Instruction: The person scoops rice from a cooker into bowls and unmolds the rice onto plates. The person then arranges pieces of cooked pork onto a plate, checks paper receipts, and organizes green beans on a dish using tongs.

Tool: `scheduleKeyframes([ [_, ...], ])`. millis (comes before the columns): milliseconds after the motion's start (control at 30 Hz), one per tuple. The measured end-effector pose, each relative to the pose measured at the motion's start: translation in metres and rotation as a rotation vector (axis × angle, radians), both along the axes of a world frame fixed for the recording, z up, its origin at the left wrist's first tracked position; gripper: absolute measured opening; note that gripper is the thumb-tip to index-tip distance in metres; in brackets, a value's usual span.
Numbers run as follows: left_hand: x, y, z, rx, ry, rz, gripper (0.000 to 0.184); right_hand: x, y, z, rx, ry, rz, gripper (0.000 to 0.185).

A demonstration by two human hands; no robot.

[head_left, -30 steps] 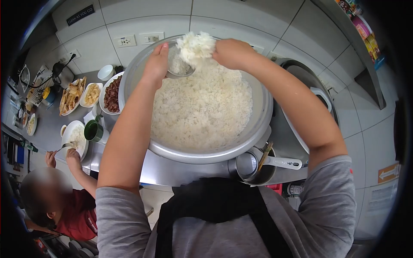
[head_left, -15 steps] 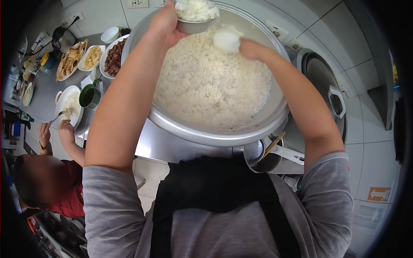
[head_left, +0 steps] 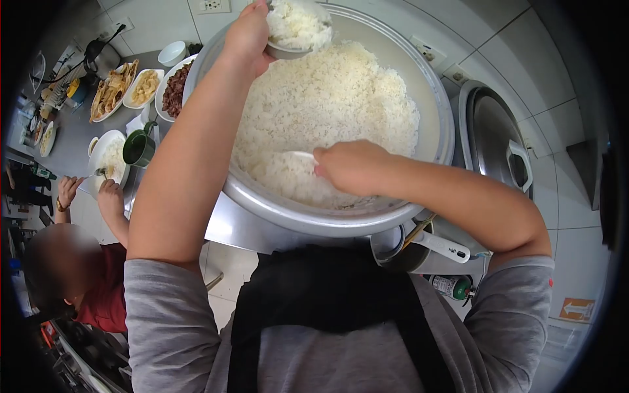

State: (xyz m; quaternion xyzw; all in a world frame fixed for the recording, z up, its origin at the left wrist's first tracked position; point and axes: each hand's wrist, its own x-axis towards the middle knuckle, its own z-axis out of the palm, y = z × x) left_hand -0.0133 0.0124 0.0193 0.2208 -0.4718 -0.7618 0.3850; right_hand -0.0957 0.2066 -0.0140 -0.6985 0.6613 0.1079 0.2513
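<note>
A wide metal pot (head_left: 314,221) full of cooked white rice (head_left: 327,98) is in front of me. Over its far left rim, my left hand (head_left: 250,36) holds a bowl (head_left: 288,52) heaped with rice, tilted toward the pot. My right hand (head_left: 350,167) is closed around a white rice paddle (head_left: 300,155), low over the near part of the pot. The paddle's blade is partly sunk in the rice, and its handle is hidden in my fist.
At left, a person in a red shirt (head_left: 108,288) eats from a white plate (head_left: 98,160). Dishes of dark meat (head_left: 175,92) and a green mug (head_left: 139,147) are on the counter. A large lid (head_left: 501,131) leans at right; a white-handled pan (head_left: 445,247) sits below the pot.
My right hand has swept the paddle from the far side of the pot down to the near side, into the rice. My left hand still holds the bowl, now tilted more.
</note>
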Motion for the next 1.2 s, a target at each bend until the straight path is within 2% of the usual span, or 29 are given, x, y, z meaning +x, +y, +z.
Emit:
scheduleKeyframes([
  [67,-0.004,-0.005,-0.008,-0.016,-0.068,0.059,0.043,-0.001,0.009,0.007,0.087,-0.112,0.019,0.028],
  [133,-0.008,-0.008,-0.012,-0.047,-0.123,0.114,0.042,-0.019,0.01,0.002,0.038,-0.129,0.031,0.03],
  [200,-0.008,-0.012,-0.012,0.0,-0.104,0.086,0.044,-0.039,0.001,0.016,0.33,-0.397,-0.09,0.032],
  [267,-0.006,-0.009,-0.014,0.018,-0.162,0.105,0.046,-0.057,0.007,0.039,0.277,-0.608,-0.271,0.032],
  [367,-0.007,-0.013,-0.014,-0.052,-0.193,0.121,0.048,-0.07,-0.009,0.092,0.024,-0.517,-0.442,0.031],
  [433,-0.008,-0.012,-0.019,-0.2,-0.319,0.212,0.05,-0.078,-0.021,0.12,-0.133,-0.477,-0.494,0.034],
  [500,-0.009,-0.009,-0.018,-0.184,-0.31,0.194,0.05,-0.092,-0.041,0.131,-0.164,-0.441,-0.487,0.04],
  [533,-0.008,-0.007,-0.018,-0.162,-0.304,0.175,0.051,-0.093,-0.051,0.131,-0.286,-0.318,-0.526,0.039],
  [567,-0.008,-0.005,-0.016,-0.163,-0.304,0.177,0.051,-0.092,-0.058,0.129,-0.411,-0.19,-0.561,0.038],
  [600,-0.007,-0.001,-0.013,-0.138,-0.306,0.147,0.051,-0.08,-0.061,0.121,-0.408,-0.191,-0.562,0.038],
  [667,-0.006,0.002,-0.016,-0.108,-0.313,0.114,0.05,-0.044,-0.066,0.094,-0.482,0.068,-0.556,0.034],
  [733,-0.008,-0.002,-0.018,-0.045,-0.262,0.069,0.049,-0.02,-0.061,0.043,-0.669,0.241,-0.421,0.043],
  [867,-0.003,0.0,-0.023,-0.114,-0.344,0.077,0.048,-0.007,-0.055,0.007,-0.662,0.254,-0.297,0.043],
  [933,-0.005,-0.006,-0.025,-0.223,-0.414,0.105,0.047,-0.013,-0.058,0.008,-0.674,0.258,-0.23,0.043],
  [967,-0.006,-0.009,-0.025,-0.222,-0.417,0.105,0.047,-0.023,-0.057,0.013,-0.673,0.256,-0.229,0.043],
  [1033,-0.009,-0.014,-0.025,-0.108,-0.292,0.086,0.047,-0.033,-0.047,0.051,-0.341,-0.061,-0.474,0.036],
  [1067,-0.009,-0.017,-0.024,-0.103,-0.294,0.085,0.047,-0.054,-0.048,0.041,-0.336,-0.061,-0.475,0.036],
  [1133,-0.006,-0.016,-0.015,-0.043,-0.148,0.125,0.048,-0.1,-0.057,0.002,-0.667,-0.379,-0.748,0.035],
  [1167,-0.005,-0.015,-0.013,-0.033,-0.151,0.123,0.048,-0.107,-0.062,-0.006,-0.657,-0.377,-0.751,0.035],
  [1200,-0.005,-0.013,-0.012,-0.039,-0.146,0.124,0.048,-0.113,-0.067,-0.013,-0.401,-0.328,-0.769,0.035],
])
